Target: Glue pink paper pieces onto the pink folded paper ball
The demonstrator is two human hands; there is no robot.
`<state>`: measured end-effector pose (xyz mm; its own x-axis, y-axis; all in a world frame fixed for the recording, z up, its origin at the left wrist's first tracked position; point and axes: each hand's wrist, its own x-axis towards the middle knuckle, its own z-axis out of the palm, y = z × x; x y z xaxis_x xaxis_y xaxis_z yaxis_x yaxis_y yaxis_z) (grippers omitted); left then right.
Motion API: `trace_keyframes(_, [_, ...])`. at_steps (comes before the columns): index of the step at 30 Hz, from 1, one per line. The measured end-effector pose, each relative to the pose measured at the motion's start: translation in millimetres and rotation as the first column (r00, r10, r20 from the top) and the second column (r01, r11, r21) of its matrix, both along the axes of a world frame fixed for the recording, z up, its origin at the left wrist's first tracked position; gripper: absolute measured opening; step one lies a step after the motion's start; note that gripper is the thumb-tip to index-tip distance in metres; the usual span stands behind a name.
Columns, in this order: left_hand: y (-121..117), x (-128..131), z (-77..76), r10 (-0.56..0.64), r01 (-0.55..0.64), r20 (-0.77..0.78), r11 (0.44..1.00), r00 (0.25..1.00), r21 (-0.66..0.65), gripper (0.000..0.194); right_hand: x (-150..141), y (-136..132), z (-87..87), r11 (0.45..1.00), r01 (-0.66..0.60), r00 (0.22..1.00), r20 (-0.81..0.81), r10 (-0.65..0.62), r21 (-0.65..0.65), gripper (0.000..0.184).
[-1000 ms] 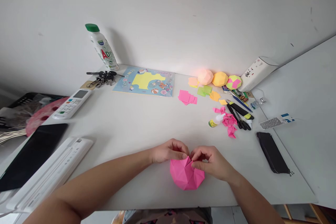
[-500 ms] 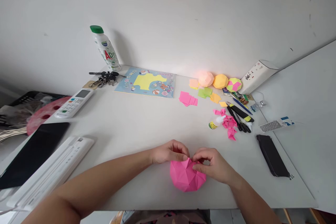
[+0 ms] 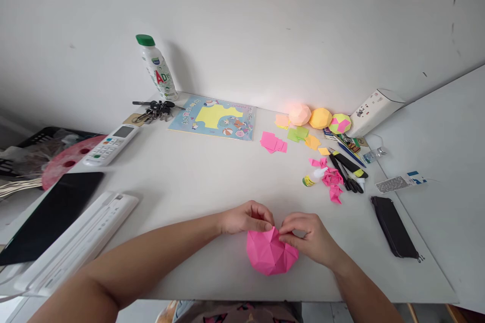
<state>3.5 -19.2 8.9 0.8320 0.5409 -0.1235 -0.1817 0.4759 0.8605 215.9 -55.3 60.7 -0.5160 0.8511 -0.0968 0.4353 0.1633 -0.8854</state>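
A pink folded-paper ball (image 3: 270,255), faceted and partly built, rests near the front edge of the white table. My left hand (image 3: 250,218) pinches its upper left rim between thumb and fingers. On the upper right rim, my right hand (image 3: 305,234) is closed in a pinch, thumb against index finger; the paper at its fingertips is mostly hidden. Beyond the right hand lie several loose folded pink paper pieces (image 3: 333,177), with a small glue bottle (image 3: 314,177) beside them.
Three finished paper balls (image 3: 320,118) line the back wall. Flat pink paper squares (image 3: 273,142), scissors (image 3: 346,179) and a black pouch (image 3: 394,227) lie around. Leftward are a remote control (image 3: 112,145), a black tablet (image 3: 53,214), a long white device (image 3: 79,242), keys (image 3: 157,110) and a bottle (image 3: 159,71).
The right fingers have shifted slightly on the ball's rim, and the gap between paper folds there looks narrower. My left hand keeps its pinch. The view has tilted a little.
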Motion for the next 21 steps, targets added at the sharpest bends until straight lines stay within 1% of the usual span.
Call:
trace_keyframes(3, [0.2, 0.1, -1.6, -0.003, 0.003, 0.008, 1.0, 1.0, 0.004, 0.025, 1.0, -0.3, 0.6, 1.0, -0.005, 1.0, -0.01, 0.005, 0.006, 0.011])
trace_keyframes(6, [0.1, 0.2, -2.6, -0.007, 0.007, 0.005, 1.0, 1.0, 0.009, 0.024, 2.1, -0.8, 1.0, 0.999, -0.009, 1.0, -0.018, 0.01, 0.039, 0.012])
trace_keyframes(13, [-0.2, 0.9, 0.1, -0.003, 0.003, -0.005, 1.0, 1.0, 0.023, 0.025, 2.2, -1.1, 1.7, 0.995, -0.018, 1.0, -0.02, 0.02, 0.096, 0.012])
trace_keyframes(18, [-0.2, 0.2, -2.9, -0.014, 0.014, -0.001, 1.0, 1.0, 0.019, 0.024, 3.6, -0.3, 0.3, 0.986, -0.047, 0.999, -0.014, 0.05, 0.163, 0.015])
trace_keyframes(21, [-0.3, -0.2, -4.6, -0.014, 0.014, -0.003, 1.0, 1.0, 0.017, 0.024, 5.2, -0.4, -1.4, 0.982, -0.052, 0.999, 0.001, 0.053, 0.181, 0.016])
